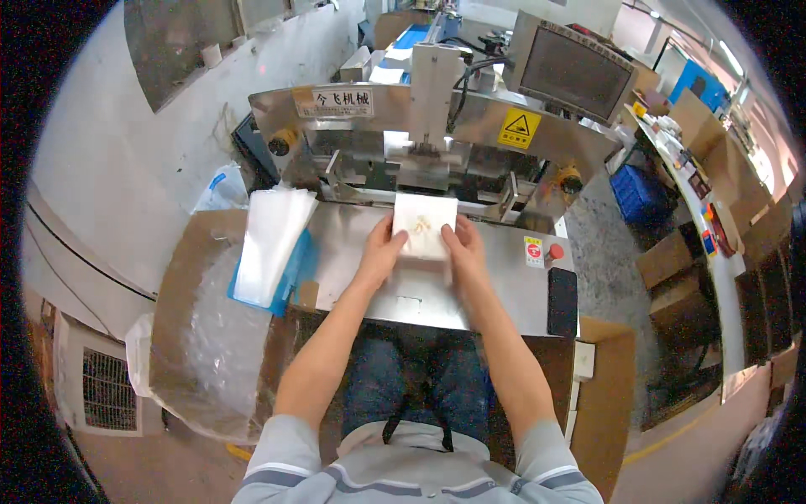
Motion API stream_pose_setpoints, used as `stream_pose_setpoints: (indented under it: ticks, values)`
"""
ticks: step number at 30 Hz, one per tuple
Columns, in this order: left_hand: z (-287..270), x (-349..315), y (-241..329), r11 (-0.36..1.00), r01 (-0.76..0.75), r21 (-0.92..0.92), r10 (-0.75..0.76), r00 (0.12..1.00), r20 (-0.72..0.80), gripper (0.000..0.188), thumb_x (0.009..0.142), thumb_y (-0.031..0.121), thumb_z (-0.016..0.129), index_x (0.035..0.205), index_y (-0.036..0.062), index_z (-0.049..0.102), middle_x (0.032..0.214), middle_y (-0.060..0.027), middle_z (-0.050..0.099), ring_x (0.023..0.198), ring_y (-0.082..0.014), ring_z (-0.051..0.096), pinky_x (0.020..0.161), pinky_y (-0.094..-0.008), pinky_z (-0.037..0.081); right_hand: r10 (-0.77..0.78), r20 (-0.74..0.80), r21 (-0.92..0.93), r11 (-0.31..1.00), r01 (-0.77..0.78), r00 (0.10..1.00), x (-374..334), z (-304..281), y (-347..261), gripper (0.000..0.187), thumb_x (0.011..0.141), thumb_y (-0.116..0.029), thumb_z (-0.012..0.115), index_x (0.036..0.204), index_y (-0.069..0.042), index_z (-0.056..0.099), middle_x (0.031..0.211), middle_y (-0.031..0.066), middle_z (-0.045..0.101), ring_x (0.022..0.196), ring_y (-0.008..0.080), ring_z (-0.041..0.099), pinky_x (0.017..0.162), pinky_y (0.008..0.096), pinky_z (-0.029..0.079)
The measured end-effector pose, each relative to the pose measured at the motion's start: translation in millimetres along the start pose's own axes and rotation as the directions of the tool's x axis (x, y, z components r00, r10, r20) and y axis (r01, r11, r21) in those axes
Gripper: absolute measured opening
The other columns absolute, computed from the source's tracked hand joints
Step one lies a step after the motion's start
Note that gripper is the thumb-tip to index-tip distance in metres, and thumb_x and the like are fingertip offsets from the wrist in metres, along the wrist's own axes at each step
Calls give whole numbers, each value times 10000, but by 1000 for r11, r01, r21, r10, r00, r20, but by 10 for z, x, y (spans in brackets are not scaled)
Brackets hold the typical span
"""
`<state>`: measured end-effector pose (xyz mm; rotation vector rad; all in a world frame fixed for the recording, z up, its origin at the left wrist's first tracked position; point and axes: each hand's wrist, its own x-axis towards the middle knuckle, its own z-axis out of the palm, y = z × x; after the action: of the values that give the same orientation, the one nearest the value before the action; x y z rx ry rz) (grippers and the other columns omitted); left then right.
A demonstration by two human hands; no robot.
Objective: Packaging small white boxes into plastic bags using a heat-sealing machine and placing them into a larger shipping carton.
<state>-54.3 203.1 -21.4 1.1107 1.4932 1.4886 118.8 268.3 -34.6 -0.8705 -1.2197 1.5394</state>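
A white square box (430, 210) with a small gold print on its top is held level between my two hands, above the metal worktop (353, 244). My left hand (383, 249) grips its left side, the thumb lying on the top edge. On the opposite side my right hand (466, 250) holds it the same way. The fingers beneath the box are hidden. Just beyond it stands the machine's metal press head (426, 168), between polished side brackets.
Left of the worktop, clear plastic bags (275, 239) lie on a blue holder (260, 298), beside a carton (180, 294) of crumpled plastic. To the right are a red button (555, 251), a black phone (562, 302) and a carton (611, 370) with white boxes (583, 361). A monitor (575, 67) stands behind.
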Motion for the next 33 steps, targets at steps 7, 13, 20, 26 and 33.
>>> stream_pose_setpoints:
  ticks: [7,13,20,26,33]
  values:
    - [144,-753,-33,995,-93,-32,95,993,75,495,1017,200,545,1466,27,428,1325,-121,606,1165,-169,574,991,-293,444,-87,21,-249,964,90,996,-707,-208,-295,1060,715,-70,842,1545,-36,183,1328,159,541,1210,258,559,1005,379,479]
    - [211,-1071,-136,899,-257,354,314,943,-114,315,986,188,588,1234,-1,635,979,-208,718,843,-238,712,781,-321,535,-214,16,-192,958,213,977,-1055,-304,-205,947,677,-35,867,1442,-40,309,1322,129,510,1241,246,527,1049,378,441]
    - [196,-1283,-83,908,-52,417,101,990,-96,306,917,170,686,1169,-3,665,939,-141,725,789,-201,695,728,-309,544,-261,-68,-172,954,246,963,-1343,-353,-302,897,672,-60,872,1408,-38,361,1316,114,502,1246,229,508,1058,373,424]
    - [339,-1388,66,970,-6,-243,32,994,104,461,1013,198,579,1435,42,477,1264,-107,597,1079,-171,602,852,-303,520,-133,-147,76,987,145,980,-1631,-386,-455,885,707,-55,859,1410,-27,322,1264,142,524,1218,242,524,1035,383,447]
    - [511,-1441,-25,869,68,-490,-44,997,60,485,1062,302,485,1468,46,420,1291,-94,554,1115,-141,522,950,-266,429,-75,-217,194,974,118,973,-1800,-508,-389,338,1027,-235,531,1290,-24,542,1313,119,544,1202,230,529,1035,386,423]
